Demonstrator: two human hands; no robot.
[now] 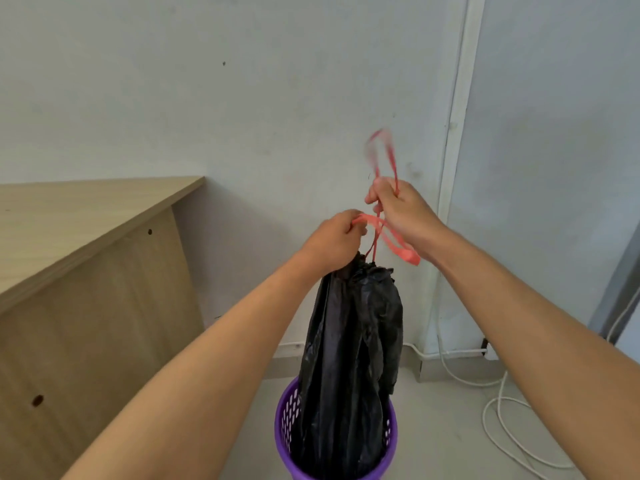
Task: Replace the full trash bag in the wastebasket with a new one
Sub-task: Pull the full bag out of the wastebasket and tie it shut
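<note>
A black trash bag point(353, 344) hangs stretched upward, its lower part still inside the purple perforated wastebasket point(289, 415) on the floor. The bag's neck is gathered tight by red drawstrings point(398, 244). My left hand point(337, 242) grips one red loop just above the bag's neck. My right hand point(398, 206), a little higher and to the right, pinches the other red loop, whose blurred end sticks up above the fist. The two strings cross between my hands.
A light wooden desk point(86, 237) stands at the left against the white wall. White cables point(502, 417) lie coiled on the grey floor at the right, below a wall conduit point(457, 133). A grey door frame edges the far right.
</note>
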